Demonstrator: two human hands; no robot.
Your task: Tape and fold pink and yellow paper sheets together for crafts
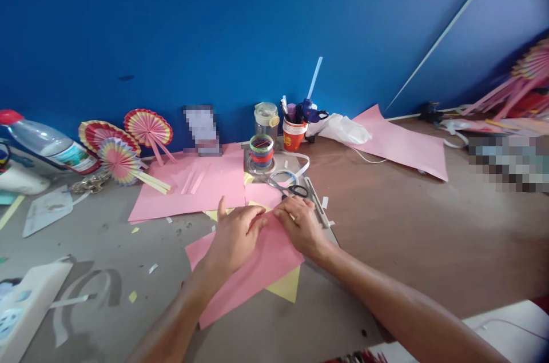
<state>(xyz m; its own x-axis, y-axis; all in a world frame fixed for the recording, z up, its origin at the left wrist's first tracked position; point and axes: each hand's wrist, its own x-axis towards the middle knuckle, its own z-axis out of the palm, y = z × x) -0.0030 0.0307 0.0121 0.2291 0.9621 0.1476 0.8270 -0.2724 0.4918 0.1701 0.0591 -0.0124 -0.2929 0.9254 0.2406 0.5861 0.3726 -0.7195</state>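
Observation:
A sheet of pink paper [257,268] lies in front of me, turned at an angle. My left hand [238,234] rests over its far part, thumb and forefinger pinching the far edge. My right hand [300,223] pinches the same edge just to the right, fingers bent in close to the left fingertips. Yellow paper [288,284] shows from beneath the pink sheet. Just beyond my right hand lie scissors [295,190] with black handles and a roll of clear tape [286,179].
Folded paper fans [148,128] lean at the back left beside a plastic bottle [51,143]. Larger pink paper [223,177] carries narrow strips. A red paper cup [294,135] of pens stands near the blue wall [240,26]. A power strip [32,303] sits at the near left.

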